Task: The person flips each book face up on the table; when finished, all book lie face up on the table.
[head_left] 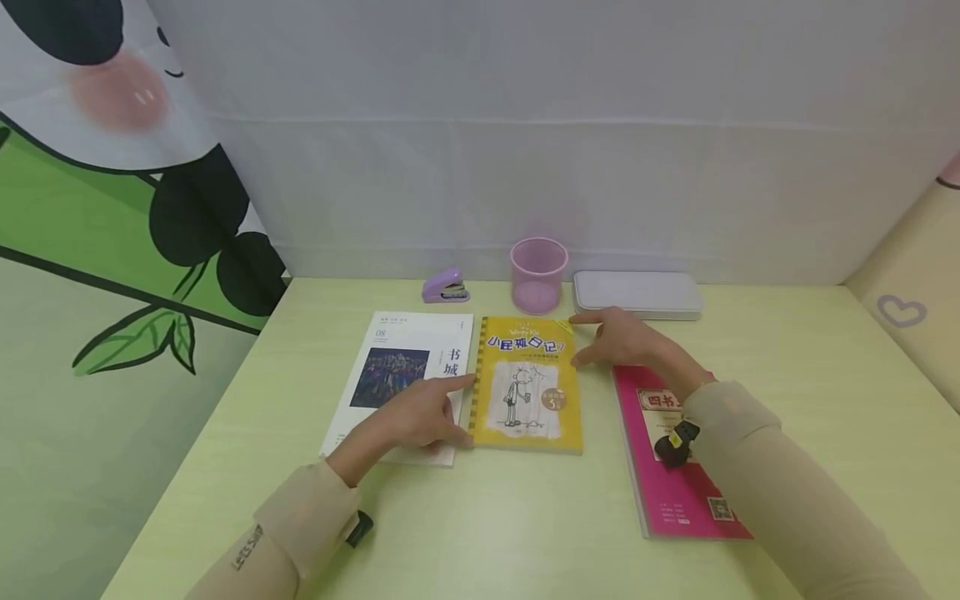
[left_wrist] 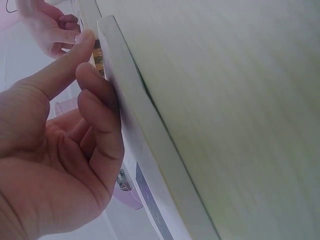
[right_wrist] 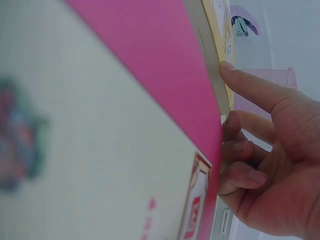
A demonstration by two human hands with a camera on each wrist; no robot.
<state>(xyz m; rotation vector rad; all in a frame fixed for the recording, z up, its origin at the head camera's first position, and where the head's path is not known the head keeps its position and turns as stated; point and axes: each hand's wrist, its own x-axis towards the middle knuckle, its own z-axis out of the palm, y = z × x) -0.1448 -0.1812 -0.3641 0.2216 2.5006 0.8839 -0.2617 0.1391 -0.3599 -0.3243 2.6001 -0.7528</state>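
1. On the pale table (head_left: 517,533), the yellow Diary of a Wimpy Kid paperback (head_left: 525,358) lay flat and face up near the middle, between the person's two hands, its title upright as seen from the head camera.
2. The left hand (head_left: 423,414) touched the book's left edge with the tips of its extended index finger and thumb; its other fingers curled loosely over a white magazine (head_left: 393,333), and whether they pressed on it could not be told.
3. The right hand (head_left: 618,337) had its index fingertip at the book's far right corner and its thumb tip against the right edge lower down; the remaining fingers were loosely bent, clasping nothing.
4. The white magazine, with a dark picture on its cover, lay just left of the yellow book, a narrow gap between them.
5. A magenta book (head_left: 663,492) lay to the right, apart from the yellow one and closer to the person, partly covered by the right sleeve (head_left: 787,483).
6. Along the back stood a purple stapler (head_left: 445,287), a pink mesh pencil cup (head_left: 538,275) and, right of the cup, a flat pale pencil case (head_left: 637,293).
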